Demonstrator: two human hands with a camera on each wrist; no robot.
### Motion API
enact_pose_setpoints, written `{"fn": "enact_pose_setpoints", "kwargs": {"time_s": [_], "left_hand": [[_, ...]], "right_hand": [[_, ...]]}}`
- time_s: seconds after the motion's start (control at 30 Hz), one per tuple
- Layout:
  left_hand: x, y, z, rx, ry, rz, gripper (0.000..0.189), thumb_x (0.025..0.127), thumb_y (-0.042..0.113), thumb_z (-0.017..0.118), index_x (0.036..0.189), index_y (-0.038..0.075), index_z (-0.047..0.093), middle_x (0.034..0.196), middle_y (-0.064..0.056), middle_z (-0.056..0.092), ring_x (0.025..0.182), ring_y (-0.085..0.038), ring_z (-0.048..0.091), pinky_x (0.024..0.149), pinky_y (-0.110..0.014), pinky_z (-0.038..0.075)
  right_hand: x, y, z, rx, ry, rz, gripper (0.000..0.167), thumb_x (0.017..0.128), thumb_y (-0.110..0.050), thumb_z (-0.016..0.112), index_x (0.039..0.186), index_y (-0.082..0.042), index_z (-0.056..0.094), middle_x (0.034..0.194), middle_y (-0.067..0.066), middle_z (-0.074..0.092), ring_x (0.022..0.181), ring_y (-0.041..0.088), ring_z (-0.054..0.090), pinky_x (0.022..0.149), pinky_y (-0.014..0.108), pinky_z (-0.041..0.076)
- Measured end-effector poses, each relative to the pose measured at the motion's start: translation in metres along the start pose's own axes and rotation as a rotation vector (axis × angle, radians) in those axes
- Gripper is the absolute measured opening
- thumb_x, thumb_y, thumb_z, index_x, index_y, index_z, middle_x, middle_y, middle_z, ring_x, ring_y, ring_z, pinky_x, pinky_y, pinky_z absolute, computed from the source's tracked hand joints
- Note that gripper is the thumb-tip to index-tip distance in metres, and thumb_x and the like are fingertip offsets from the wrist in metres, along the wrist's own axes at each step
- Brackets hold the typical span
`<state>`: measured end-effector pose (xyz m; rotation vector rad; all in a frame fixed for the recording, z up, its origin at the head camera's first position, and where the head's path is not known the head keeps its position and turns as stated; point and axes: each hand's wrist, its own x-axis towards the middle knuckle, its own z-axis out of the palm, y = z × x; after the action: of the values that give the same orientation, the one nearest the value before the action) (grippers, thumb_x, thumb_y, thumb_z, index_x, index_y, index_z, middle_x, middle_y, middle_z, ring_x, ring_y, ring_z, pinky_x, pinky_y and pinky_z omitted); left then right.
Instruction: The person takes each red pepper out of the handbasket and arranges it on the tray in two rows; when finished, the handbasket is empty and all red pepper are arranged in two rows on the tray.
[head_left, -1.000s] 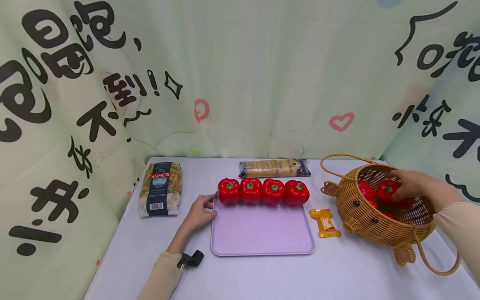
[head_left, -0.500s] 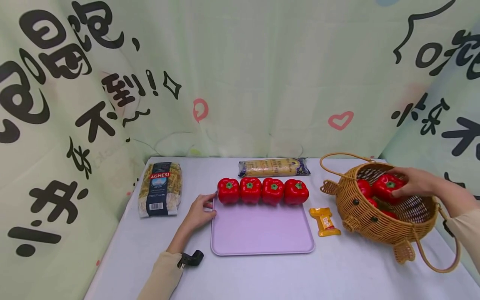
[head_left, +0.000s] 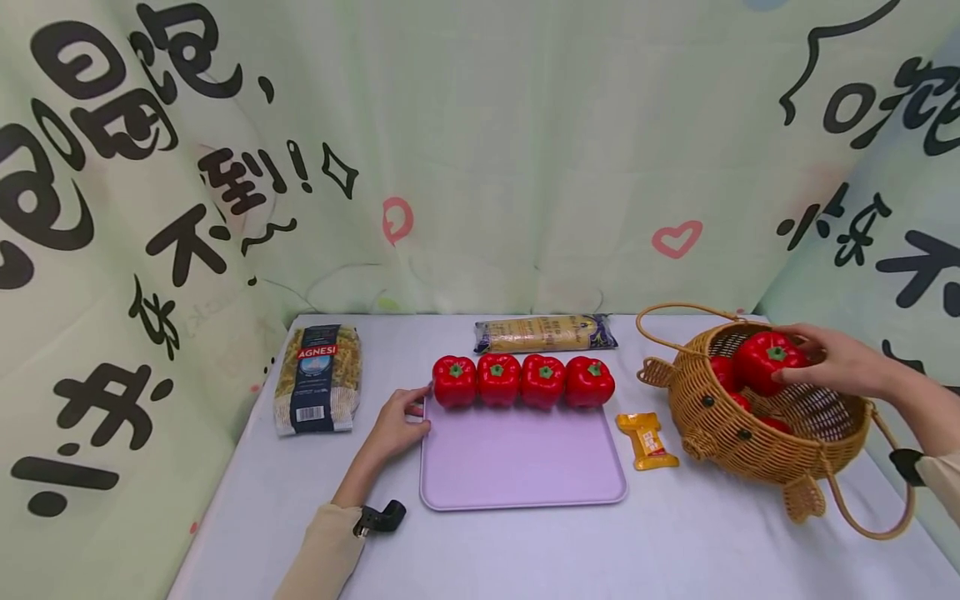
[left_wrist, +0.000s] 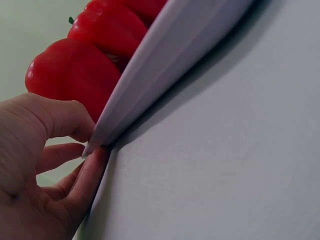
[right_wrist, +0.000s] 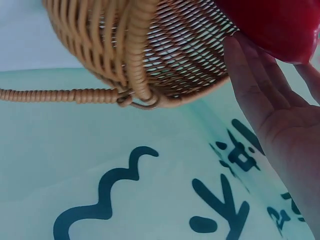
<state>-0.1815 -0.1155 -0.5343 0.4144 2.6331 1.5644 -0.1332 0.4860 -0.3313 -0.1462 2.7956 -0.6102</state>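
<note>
My left hand (head_left: 397,425) pinches the left rim of a lilac tray (head_left: 521,458); in the left wrist view, thumb and fingers meet at the corner of its edge (left_wrist: 145,82). Several red bell peppers (head_left: 499,379) stand in a row along the tray's far side, green stems showing. At the right, my right hand (head_left: 840,362) grips another red bell pepper (head_left: 767,362) at the mouth of a wicker basket (head_left: 693,417). More red peppers (head_left: 724,372) lie inside it, partly hidden. The right wrist view shows fingers (right_wrist: 250,75) against the pepper's underside (right_wrist: 280,25).
A bag of Agnesi pasta (head_left: 317,379) lies at the left. Behind the peppers is a long packet of noodles (head_left: 543,333). Between tray and basket lies a small orange packet (head_left: 647,442). The basket's handle (head_left: 877,529) loops out onto the table. Printed curtains enclose the table.
My right hand has lifted the pepper up from inside the basket to its mouth, moving slightly left. The left hand stays at the tray's rim.
</note>
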Motion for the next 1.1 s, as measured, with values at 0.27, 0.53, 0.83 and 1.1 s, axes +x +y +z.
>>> {"fn": "enact_pose_setpoints", "kwargs": {"time_s": [0.27, 0.53, 0.83, 1.1], "left_hand": [[0.0, 0.001, 0.0, -0.002, -0.002, -0.011, 0.06, 0.075, -0.006, 0.07, 0.133, -0.005, 0.058, 0.115, -0.019, 0.058, 0.096, -0.029, 0.064, 0.082, -0.04, 0.056], [-0.001, 0.001, 0.0, 0.005, 0.002, -0.005, 0.059, 0.075, -0.006, 0.07, 0.133, -0.005, 0.058, 0.115, -0.02, 0.058, 0.095, -0.029, 0.064, 0.082, -0.041, 0.056], [0.0, -0.001, 0.0, 0.013, 0.001, -0.008, 0.059, 0.075, -0.006, 0.07, 0.133, -0.005, 0.057, 0.116, -0.02, 0.058, 0.096, -0.029, 0.064, 0.083, -0.04, 0.056], [-0.001, 0.0, 0.0, 0.021, -0.001, -0.021, 0.059, 0.076, -0.005, 0.07, 0.134, -0.004, 0.057, 0.116, -0.019, 0.058, 0.097, -0.029, 0.064, 0.083, -0.04, 0.056]], "right_hand": [[-0.006, -0.009, 0.002, 0.02, 0.04, 0.001, 0.074, 0.092, -0.028, 0.066, 0.143, 0.01, 0.028, 0.122, 0.042, 0.049, 0.104, 0.05, 0.053, 0.069, 0.045, 0.056], [-0.011, -0.016, 0.006, 0.083, 0.107, 0.051, 0.08, 0.095, -0.032, 0.063, 0.148, 0.01, 0.021, 0.127, 0.046, 0.043, 0.11, 0.059, 0.047, 0.073, 0.053, 0.056], [-0.016, -0.03, 0.01, 0.118, 0.162, 0.046, 0.08, 0.096, -0.032, 0.062, 0.151, 0.007, 0.019, 0.131, 0.043, 0.041, 0.114, 0.061, 0.045, 0.077, 0.059, 0.054], [-0.017, -0.046, 0.012, 0.135, 0.207, -0.002, 0.079, 0.094, -0.03, 0.066, 0.151, 0.003, 0.023, 0.131, 0.037, 0.048, 0.11, 0.05, 0.052, 0.066, 0.026, 0.051]]}}
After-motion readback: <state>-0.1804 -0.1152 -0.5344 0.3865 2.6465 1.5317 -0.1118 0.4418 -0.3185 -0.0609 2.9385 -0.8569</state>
